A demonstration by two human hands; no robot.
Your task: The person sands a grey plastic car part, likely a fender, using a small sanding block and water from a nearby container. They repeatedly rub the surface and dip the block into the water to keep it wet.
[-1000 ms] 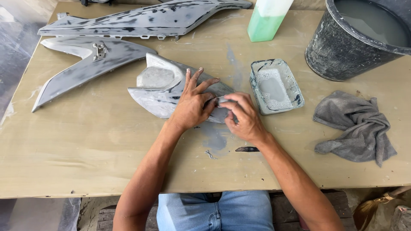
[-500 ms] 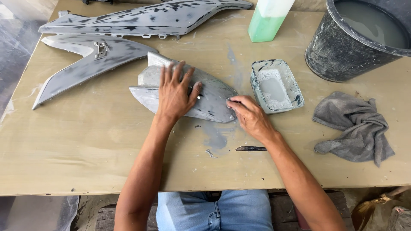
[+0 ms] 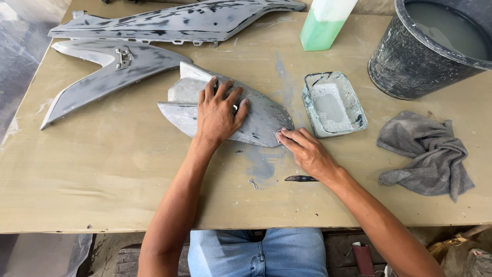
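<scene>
A grey sanded plastic fairing panel [image 3: 264, 115] lies in the middle of the tan table [image 3: 102, 174]. My left hand [image 3: 218, 113] lies flat on top of it with the fingers spread, holding it down. My right hand [image 3: 307, 151] is at the panel's lower right tip, fingers bent and pressed together against the edge. Whether something small sits under those fingertips is not visible. A wet grey smear marks the table just below the panel.
Right of the panel stands a shallow rectangular tray [image 3: 359, 115] of cloudy water, then a crumpled grey cloth [image 3: 428, 154]. A dark bucket [image 3: 405, 66] of grey water sits far right, a green bottle [image 3: 320, 28] behind. Two long grey panels [image 3: 102, 77] [image 3: 179, 20] lie far left. A small dark sliver [image 3: 301, 178] lies by my right wrist.
My left hand slid left and up along the panel and flattened out. My right hand moved off the panel's top to its lower right tip.
</scene>
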